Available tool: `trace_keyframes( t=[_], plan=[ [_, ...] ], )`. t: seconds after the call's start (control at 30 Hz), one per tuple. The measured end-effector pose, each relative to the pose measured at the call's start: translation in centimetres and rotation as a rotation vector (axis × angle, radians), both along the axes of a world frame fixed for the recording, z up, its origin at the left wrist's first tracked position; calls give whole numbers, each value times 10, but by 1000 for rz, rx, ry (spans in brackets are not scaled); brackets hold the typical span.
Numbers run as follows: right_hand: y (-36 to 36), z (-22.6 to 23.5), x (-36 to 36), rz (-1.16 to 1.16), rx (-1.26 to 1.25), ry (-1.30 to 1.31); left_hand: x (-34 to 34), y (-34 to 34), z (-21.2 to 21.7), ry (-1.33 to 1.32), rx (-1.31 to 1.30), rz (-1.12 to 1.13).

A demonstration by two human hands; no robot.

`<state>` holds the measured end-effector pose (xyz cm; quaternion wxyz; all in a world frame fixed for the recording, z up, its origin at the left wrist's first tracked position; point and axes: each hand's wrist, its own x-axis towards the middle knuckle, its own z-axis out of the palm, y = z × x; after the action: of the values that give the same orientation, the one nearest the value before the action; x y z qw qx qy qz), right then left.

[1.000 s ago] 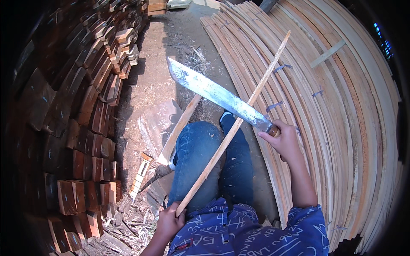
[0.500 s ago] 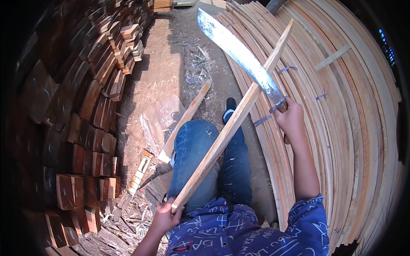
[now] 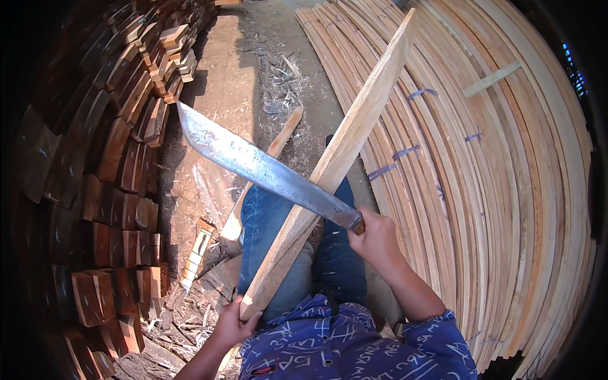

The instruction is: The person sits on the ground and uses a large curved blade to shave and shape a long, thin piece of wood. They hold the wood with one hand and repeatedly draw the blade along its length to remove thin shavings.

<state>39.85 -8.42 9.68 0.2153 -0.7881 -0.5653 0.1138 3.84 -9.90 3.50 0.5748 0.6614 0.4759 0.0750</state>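
My left hand (image 3: 235, 322) grips the near end of a long wooden stake (image 3: 358, 123), which slants up and away to the right and narrows to a point at its far end. Closed round the short brown handle of a machete (image 3: 259, 166) is my right hand (image 3: 377, 239). The wide, worn steel blade lies across the stake around its middle and points to the far left. Part of the stake is hidden behind the blade; whether the two touch I cannot tell. Below them are my legs in blue jeans (image 3: 272, 221).
Stacked timber ends (image 3: 120, 240) form a wall on the left. Bundled long planks (image 3: 443, 209), tied with dark straps, fill the right side. Another pale wooden piece (image 3: 288, 131) leans beside my knee. Wood shavings (image 3: 282, 82) and a yellowish marked strip (image 3: 197, 253) lie on the ground.
The machete has swung down and left, from near the plank bundles to across the stake's middle. The stake has turned, showing a broader face, and its near end has shifted slightly left.
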Motion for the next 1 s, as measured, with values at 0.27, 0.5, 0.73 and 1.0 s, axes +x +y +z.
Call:
trace_keyframes(
  t=[0.27,0.5,0.73,1.0],
  plan=[
    [19,34,15,-33,50,-160,-6,-8,-4,3,-28,-6],
    [46,61,59,-301,178,0,1,-25,8,-20,288,72],
    [39,44,46,-48,188,185,13,-26,15,68,285,154],
    [51,36,51,-179,-208,500,7,-17,6,29,296,112]
  ],
)
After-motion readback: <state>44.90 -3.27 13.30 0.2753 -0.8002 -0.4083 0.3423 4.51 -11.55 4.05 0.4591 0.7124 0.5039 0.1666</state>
